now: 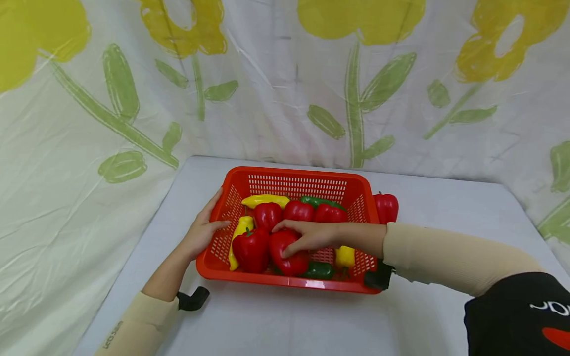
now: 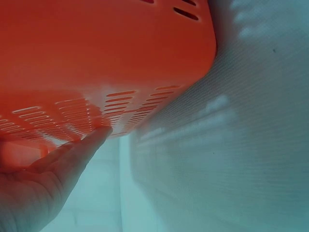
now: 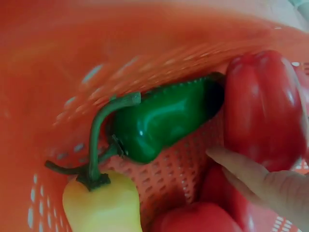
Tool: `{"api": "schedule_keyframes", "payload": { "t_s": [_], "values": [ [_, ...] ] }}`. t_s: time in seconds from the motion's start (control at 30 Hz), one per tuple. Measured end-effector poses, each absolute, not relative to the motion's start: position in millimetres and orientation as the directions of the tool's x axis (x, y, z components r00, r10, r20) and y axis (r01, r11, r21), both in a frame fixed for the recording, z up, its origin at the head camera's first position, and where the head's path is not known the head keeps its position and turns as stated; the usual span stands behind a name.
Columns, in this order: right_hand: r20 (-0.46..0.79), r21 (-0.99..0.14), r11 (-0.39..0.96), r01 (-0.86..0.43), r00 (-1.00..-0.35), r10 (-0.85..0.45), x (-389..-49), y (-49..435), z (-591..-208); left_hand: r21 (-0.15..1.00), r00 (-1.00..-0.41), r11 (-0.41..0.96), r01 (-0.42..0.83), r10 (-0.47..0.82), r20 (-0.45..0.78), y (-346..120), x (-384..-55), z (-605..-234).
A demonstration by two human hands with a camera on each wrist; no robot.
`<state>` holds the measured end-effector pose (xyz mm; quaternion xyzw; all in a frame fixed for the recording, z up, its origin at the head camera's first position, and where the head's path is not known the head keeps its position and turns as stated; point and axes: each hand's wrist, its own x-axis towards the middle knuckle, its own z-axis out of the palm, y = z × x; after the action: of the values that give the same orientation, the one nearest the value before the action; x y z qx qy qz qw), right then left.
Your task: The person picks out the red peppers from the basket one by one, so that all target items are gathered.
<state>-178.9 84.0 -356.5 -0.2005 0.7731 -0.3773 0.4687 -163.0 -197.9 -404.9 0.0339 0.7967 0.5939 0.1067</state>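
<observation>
A red plastic basket [image 1: 242, 278] full of peppers stands on the table. My left hand [image 1: 200, 235] holds its left side, thumb over the rim and fingers along the outside; the left wrist view shows those fingers [image 2: 79, 153] against the slotted wall. Inside the basket, my right hand [image 1: 313, 234] grips a red bell pepper [image 1: 289, 262] near the front, fingers over its top and thumb on its near side. Beside it lie another red bell pepper [image 1: 251, 251], a dark green pepper [image 3: 166, 116] and a yellow pepper [image 3: 101, 205].
Further back in the basket are several red peppers [image 1: 298, 211], a long yellow pepper [image 1: 264, 200] and a long green one [image 1: 318, 201]. One red bell pepper [image 1: 386, 206] is outside, right of the basket. A flower-printed cloth [image 1: 267, 113] hangs behind the white table [image 1: 285, 321].
</observation>
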Motion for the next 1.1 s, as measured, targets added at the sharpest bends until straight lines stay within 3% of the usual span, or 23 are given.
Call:
{"api": "schedule_keyframes", "payload": {
  "t_s": [0.2,0.6,1.1],
  "values": [
    [-0.571,-0.751,0.661,0.010,-0.512,-0.641,-177,77,-362,0.953,-0.976,0.294,-0.067,0.181,-0.124,-198,-163,-405],
    [-0.511,-0.629,0.742,-0.233,-0.595,-0.620,-172,65,-368,0.956,-0.976,0.285,-0.069,0.180,-0.124,-197,-161,-402],
    [-0.520,-0.634,0.727,-0.265,-0.549,-0.654,-175,74,-360,0.959,-0.975,0.272,-0.078,0.182,-0.131,-196,-161,-402]
  ]
}}
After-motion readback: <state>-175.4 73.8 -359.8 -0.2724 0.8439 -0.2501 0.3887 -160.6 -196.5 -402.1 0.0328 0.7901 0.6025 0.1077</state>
